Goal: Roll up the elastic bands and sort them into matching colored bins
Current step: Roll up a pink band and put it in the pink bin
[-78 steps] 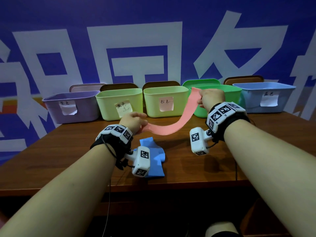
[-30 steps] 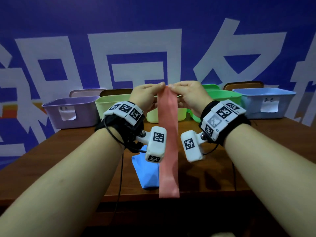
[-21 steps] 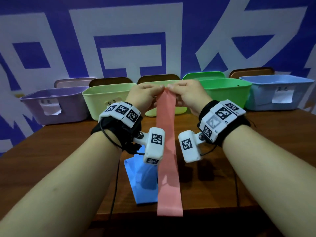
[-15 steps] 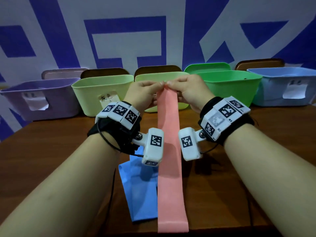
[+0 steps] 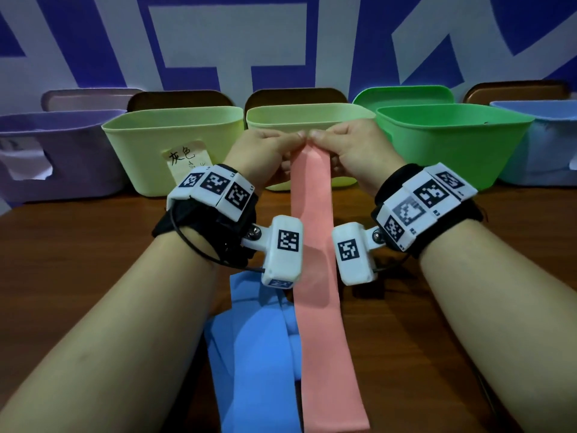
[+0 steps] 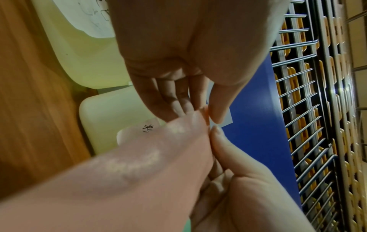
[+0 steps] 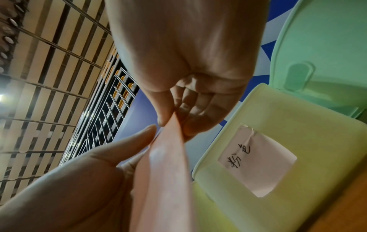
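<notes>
Behind the table [image 5: 468, 307], both hands' grips pinch the pink band [image 5: 315, 245]'s top; its lower end is cut off.

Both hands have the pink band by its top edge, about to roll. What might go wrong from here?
1. The pink band is only pinched at its top by the left hand and right hand; it may slip or roll crooked.
2. Its lower end lies beside the blue band; rolling might drag that along.
</notes>
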A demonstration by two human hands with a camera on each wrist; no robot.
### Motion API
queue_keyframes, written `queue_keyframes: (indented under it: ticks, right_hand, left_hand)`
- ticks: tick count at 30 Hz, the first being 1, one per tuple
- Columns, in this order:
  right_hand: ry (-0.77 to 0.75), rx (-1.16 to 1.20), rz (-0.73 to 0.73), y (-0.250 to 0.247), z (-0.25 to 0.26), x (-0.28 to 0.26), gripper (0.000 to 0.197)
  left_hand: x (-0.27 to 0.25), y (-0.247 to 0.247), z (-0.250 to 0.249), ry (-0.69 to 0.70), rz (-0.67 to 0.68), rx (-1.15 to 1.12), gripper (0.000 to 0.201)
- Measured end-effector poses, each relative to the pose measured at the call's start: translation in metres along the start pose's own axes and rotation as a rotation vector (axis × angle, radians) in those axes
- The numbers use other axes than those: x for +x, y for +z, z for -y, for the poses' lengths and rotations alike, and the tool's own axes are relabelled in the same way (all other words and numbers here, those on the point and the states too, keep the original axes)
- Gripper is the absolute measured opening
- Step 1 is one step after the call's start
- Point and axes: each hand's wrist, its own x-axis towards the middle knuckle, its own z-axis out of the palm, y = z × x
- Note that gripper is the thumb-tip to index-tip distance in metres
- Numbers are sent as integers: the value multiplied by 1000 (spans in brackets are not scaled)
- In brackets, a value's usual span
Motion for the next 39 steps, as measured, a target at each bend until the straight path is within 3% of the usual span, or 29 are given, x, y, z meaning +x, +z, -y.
queue_keyframes:
  ticks: [9, 15, 20, 27, 31, 36, 39]
  right_hand:
    - [40, 158, 91, -5, 8, -1, 12]
    - [51, 288, 126, -8, 16, -4, 13]
    - [67, 354, 139, -9, 18, -5, 13]
    - [43, 377, 82, -8, 16, -4, 18]
    - [28, 359, 64, -7, 16, -5, 20]
    - [59, 425, 97, -10, 17, -6, 15]
    - [66, 324, 127, -8, 16, -8, 13]
  left_hand:
    - [2, -6, -6, -24, 9, -46, 12]
    - [1, -5, -12, -14, 26, -134, 8]
    - [2, -4, -10, -1, 7, -183, 18]
    - [-1, 0, -10, 14, -5, -177, 6]
    - [-2, 1, -8, 27, -40, -152, 10]
    - [-4, -1, -10, 52, -79, -223, 6]
    - [-4, 0, -10, 57, -82, -221, 10]
